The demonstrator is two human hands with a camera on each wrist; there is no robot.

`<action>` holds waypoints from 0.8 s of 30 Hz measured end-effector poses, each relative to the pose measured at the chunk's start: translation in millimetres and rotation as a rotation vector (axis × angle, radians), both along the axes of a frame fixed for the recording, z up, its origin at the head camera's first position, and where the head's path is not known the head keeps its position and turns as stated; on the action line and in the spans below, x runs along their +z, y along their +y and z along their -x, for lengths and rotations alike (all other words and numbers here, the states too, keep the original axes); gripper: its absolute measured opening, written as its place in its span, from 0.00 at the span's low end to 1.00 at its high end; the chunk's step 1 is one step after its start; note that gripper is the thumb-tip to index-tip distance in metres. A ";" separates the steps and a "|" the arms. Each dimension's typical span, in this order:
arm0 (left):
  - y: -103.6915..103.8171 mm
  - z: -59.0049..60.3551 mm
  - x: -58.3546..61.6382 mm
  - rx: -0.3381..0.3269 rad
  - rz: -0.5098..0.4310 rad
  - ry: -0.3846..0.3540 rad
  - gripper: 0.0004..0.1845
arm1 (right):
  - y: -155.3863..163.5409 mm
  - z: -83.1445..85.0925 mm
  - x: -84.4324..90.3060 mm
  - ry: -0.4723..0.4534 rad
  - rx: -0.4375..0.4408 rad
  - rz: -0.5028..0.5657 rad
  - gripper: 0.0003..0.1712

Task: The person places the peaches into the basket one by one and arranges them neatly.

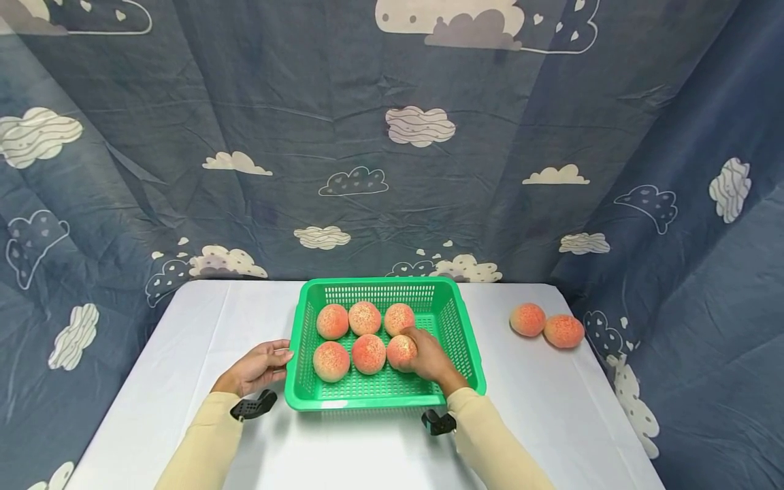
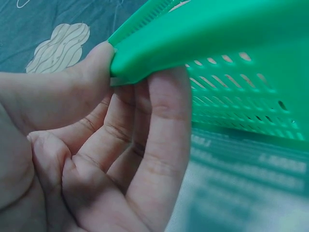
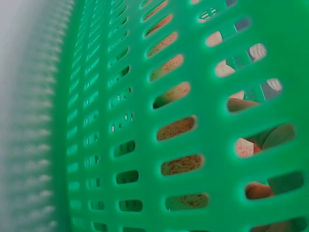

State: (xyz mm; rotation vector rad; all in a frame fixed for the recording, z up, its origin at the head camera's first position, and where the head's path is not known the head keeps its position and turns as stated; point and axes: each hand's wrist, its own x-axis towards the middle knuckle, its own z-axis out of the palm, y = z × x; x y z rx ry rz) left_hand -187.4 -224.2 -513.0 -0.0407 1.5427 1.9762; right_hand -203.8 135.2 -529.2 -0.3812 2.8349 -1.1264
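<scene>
A green slotted plastic basket (image 1: 382, 404) stands on the white table, with several fuzzy orange-pink peaches (image 1: 331, 361) lying inside in two rows. My left hand (image 1: 257, 367) grips the basket's left rim; in the left wrist view the thumb (image 2: 99, 58) lies at the rim's edge and the fingers curl beneath it. Inside the basket, my right hand (image 1: 431, 357) holds the front row's rightmost peach (image 1: 401, 352), which sits beside a redder peach (image 1: 369, 354). The basket's side wall (image 3: 222, 125) fills the right wrist view, hiding most of that hand.
Two more peaches (image 1: 527, 319) (image 1: 564, 331) lie side by side on the table (image 1: 520, 401), right of the basket. Behind the table hangs a dark blue curtain (image 1: 275, 190) with cloud prints. Bare basket floor (image 1: 392, 391) shows in front of the peaches.
</scene>
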 end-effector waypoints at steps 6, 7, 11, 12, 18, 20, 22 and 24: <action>0.6 0.1 0.1 -0.003 0.011 0.017 0.27 | -0.9 -0.7 0.8 -0.029 -0.027 0.020 0.37; 0.4 0.1 0.2 -0.003 0.012 0.018 0.27 | -1.1 -0.8 1.3 -0.033 -0.033 0.027 0.37; -0.4 -0.4 0.6 -0.006 0.009 0.019 0.28 | -1.6 -1.6 4.9 -0.043 -0.057 0.043 0.37; -0.6 -0.5 0.7 -0.008 0.009 0.021 0.28 | -1.4 -1.5 5.7 -0.050 -0.065 0.047 0.37; -0.2 -0.3 0.8 -0.004 0.015 0.021 0.28 | 3.6 -3.3 10.0 -0.061 -0.064 0.057 0.37; 0.4 0.0 0.4 0.000 0.020 0.018 0.27 | 7.2 -5.7 13.0 -0.061 -0.047 0.068 0.38; 0.7 0.2 0.1 0.002 0.026 0.016 0.27 | 11.4 -8.1 17.5 -0.087 -0.035 0.093 0.39; 0.6 0.2 0.4 0.006 0.031 0.015 0.27 | 17.0 -9.7 22.7 -0.117 -0.014 0.113 0.39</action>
